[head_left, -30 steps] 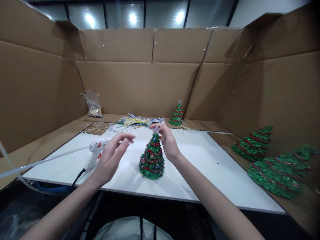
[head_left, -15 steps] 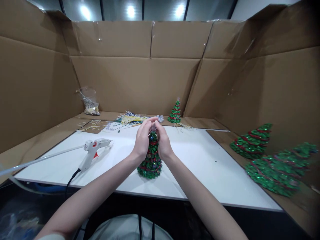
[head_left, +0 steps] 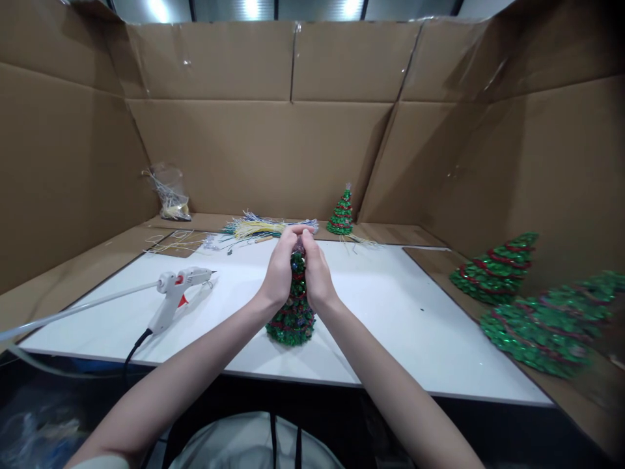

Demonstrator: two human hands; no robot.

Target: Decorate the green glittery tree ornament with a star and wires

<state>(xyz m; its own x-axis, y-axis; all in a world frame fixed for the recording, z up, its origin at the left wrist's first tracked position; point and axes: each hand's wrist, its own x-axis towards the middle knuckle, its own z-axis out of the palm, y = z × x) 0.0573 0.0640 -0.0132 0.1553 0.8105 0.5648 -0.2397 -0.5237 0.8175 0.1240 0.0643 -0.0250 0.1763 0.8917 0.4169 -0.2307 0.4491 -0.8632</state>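
A small green tinsel Christmas tree (head_left: pixel 291 324) stands upright on the white board (head_left: pixel 381 306) in front of me, wound with red garland and dotted with small ornaments. My left hand (head_left: pixel 279 270) is cupped against the left side of its upper part. From the right, my right hand (head_left: pixel 318 272) presses in the same way, so both hands enclose the treetop with fingertips meeting above it. A pale, clear topper shows in the narrow gap between the palms; most of it is hidden by my fingers.
At left lies a white glue gun (head_left: pixel 178 293) with a long glue stick. Behind are bundled wires (head_left: pixel 258 228), a plastic bag (head_left: pixel 170 195) and another small tree (head_left: pixel 341 215). Two larger trees, one farther (head_left: pixel 495 270) and one nearer (head_left: pixel 541 329), lean at right. Cardboard walls (head_left: pixel 234 150) surround the board.
The whole view has shifted slightly with my head. My hands have closed a little tighter around the treetop, narrowing the gap between them.
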